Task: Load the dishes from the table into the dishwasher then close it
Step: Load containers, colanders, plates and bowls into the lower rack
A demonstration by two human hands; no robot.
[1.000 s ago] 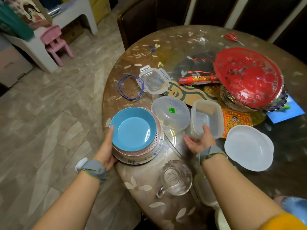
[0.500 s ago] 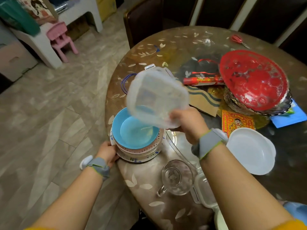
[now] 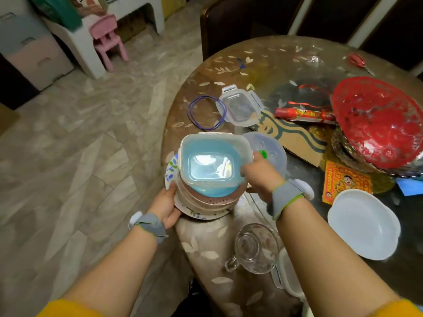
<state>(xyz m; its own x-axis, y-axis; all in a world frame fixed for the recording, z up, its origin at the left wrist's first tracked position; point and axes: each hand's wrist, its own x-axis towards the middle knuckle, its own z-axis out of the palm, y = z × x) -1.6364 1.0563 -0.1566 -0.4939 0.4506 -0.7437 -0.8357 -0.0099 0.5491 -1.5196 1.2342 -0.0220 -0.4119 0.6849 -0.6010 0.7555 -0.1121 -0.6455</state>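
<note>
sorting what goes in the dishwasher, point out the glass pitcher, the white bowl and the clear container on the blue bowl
glass pitcher (image 3: 254, 247), head view, on its clear base
white bowl (image 3: 362, 227), head view, on its inside floor
clear container (image 3: 211, 165), head view, on its see-through bottom

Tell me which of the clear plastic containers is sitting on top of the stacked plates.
The clear rectangular container nested in the blue bowl, held by the right hand. The lidded clip-lock one lies flat on the table.

Container (image 3: 211, 160) atop blue bowl (image 3: 207, 191) (stacked).
</note>
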